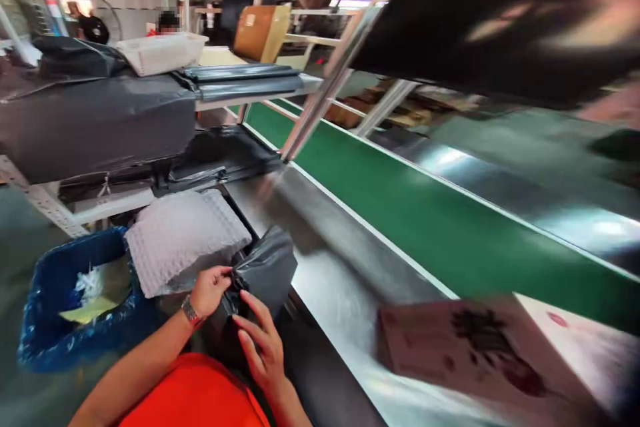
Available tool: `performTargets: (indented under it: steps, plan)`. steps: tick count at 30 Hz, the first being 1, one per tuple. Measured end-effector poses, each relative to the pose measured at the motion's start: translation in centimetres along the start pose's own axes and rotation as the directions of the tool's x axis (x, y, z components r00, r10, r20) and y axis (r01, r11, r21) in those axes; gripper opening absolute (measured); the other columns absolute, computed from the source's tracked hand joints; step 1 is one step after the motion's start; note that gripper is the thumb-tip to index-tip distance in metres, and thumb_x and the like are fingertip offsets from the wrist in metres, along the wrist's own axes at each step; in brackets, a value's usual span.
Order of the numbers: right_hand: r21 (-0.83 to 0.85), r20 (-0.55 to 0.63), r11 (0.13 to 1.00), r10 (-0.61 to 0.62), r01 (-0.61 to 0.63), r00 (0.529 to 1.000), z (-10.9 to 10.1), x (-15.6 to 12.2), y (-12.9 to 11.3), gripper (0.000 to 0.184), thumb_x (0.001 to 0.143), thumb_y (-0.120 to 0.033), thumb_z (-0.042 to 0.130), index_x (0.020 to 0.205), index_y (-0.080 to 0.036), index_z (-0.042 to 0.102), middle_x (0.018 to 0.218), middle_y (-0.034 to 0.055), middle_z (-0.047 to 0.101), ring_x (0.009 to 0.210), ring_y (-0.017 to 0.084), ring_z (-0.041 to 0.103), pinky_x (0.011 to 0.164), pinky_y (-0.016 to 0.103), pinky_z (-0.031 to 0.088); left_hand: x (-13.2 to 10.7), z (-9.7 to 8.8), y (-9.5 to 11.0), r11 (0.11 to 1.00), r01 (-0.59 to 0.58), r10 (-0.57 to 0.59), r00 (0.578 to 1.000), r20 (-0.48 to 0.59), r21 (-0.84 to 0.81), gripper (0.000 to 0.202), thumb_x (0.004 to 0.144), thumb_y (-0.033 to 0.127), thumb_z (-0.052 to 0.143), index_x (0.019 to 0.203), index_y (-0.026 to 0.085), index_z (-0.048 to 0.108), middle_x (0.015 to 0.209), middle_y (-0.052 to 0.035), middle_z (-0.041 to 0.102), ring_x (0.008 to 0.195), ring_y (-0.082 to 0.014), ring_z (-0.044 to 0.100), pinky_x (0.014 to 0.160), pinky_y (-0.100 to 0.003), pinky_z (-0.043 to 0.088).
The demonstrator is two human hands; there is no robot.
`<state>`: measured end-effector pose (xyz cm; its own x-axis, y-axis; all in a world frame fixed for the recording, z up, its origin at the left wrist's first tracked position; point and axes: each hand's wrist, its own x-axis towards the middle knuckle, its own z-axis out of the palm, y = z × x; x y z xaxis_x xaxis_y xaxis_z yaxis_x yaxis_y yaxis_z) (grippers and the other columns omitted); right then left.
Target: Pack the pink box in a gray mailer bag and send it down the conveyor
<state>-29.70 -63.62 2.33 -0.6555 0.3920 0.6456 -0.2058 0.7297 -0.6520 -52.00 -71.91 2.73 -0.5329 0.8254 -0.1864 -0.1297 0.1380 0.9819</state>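
In front of my body is a black plastic mailer bag [270,267], crumpled at its near edge. My left hand [210,290], with a watch on its wrist, pinches the edge of this bag between thumb and fingers. Close to the bag's right side, my right hand [261,340] has its fingers apart and slightly bent; the fingertips are by the bag, and I cannot tell whether they touch it. Just beyond my left hand lies a puffy package in white bubble wrap [185,233].
A blue-lined bin [40,320] with scraps stands at the left. Black bags cover the shelf [100,120] beyond, beside a white basket [163,53]. A green conveyor belt [380,193] runs along the right, past a printed carton [480,347]. A person is partly visible far back.
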Motion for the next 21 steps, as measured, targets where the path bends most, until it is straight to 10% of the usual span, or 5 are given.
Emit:
performTargets:
  steps: [2,4,8,14,21]
  plan:
    - [-0.047,-0.241,0.976,0.195,-0.212,0.951,-1.3,-0.7,-0.1,0.026,0.133,-0.036,0.078,0.147,-0.030,0.099,0.162,0.0181,0.085,0.144,0.039,0.088,0.120,0.054,0.078,-0.6,1.7,-0.2,0.998,-0.034,0.032,0.999,0.035,0.049,0.054,0.109,0.045,0.074,0.147,0.012,0.095,0.120,-0.0154,0.095,0.114,-0.0337,0.090,0.111,-0.045,0.072]
    - [0.080,-0.449,0.864,0.477,-0.497,0.756,-2.6,-1.0,-0.1,0.048,0.123,-0.068,0.092,0.140,-0.023,0.100,0.148,0.0216,0.089,0.130,0.042,0.090,0.110,0.056,0.078,-1.1,3.4,0.0,0.993,-0.083,0.076,0.993,0.087,0.083,0.049,0.115,0.040,0.074,0.148,0.012,0.095,0.122,-0.0158,0.096,0.115,-0.0338,0.092,0.110,-0.045,0.074]
    - [0.461,-0.272,0.496,0.868,-0.735,0.415,-5.6,-1.0,-1.1,0.105,0.080,-0.106,0.110,0.136,-0.017,0.098,0.138,0.0249,0.091,0.127,0.050,0.088,0.106,0.060,0.076,-2.7,7.5,0.5,0.964,-0.229,0.190,0.951,0.245,0.139,0.041,0.117,0.031,0.073,0.145,0.018,0.099,0.139,-0.0156,0.097,0.131,-0.0354,0.093,0.125,-0.049,0.073]
    - [0.438,-0.223,0.490,0.871,-0.754,0.437,-9.9,-3.7,-4.0,0.086,0.086,-0.102,0.109,0.114,-0.021,0.102,0.118,0.0170,0.092,0.121,0.046,0.085,0.112,0.053,0.066,-5.7,13.3,0.2,0.916,-0.377,0.271,0.833,0.482,0.137,0.047,0.111,0.030,0.086,0.155,0.016,0.098,0.143,-0.0196,0.091,0.134,-0.0366,0.088,0.128,-0.052,0.071]
    - [0.428,-0.377,0.484,0.863,-0.763,0.336,-12.5,-9.6,-3.8,0.096,0.088,-0.117,0.094,0.102,-0.022,0.095,0.098,0.0102,0.084,0.093,0.035,0.075,0.088,0.045,0.063,-6.9,16.5,-1.3,0.924,-0.211,0.043,0.887,0.461,0.320,0.066,0.098,0.028,0.108,0.160,0.010,0.094,0.142,-0.0200,0.090,0.134,-0.0380,0.087,0.126,-0.048,0.070]
